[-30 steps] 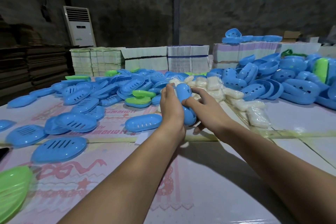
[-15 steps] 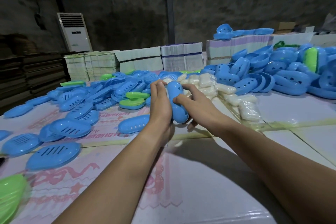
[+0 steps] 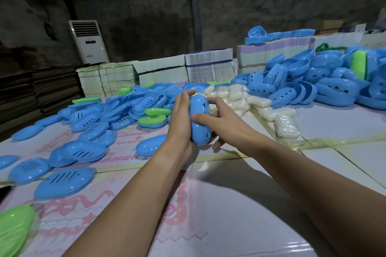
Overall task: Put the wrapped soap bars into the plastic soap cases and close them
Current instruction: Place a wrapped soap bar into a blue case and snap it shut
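Observation:
A blue oval soap case (image 3: 199, 119) stands on end between both my hands above the table, its two halves pressed together. My left hand (image 3: 180, 119) clasps its left side, fingers curled over the top. From the right, my right hand (image 3: 221, 120) presses on it with the thumb across its front. Whatever is inside the case is hidden. Behind my hands lies a heap of white wrapped soap bars (image 3: 240, 98). One loose wrapped bar (image 3: 286, 126) lies to the right.
Blue slotted lids (image 3: 83, 119) and a few green ones (image 3: 151, 120) cover the table's left. A big pile of blue case bottoms (image 3: 325, 83) fills the right. Paper stacks (image 3: 208, 67) line the far edge. A green lid (image 3: 12, 233) lies at the near left.
The camera has tilted and shifted, so the scene sits lower in view. Both hands stay on the blue case, still squeezing it in the same place.

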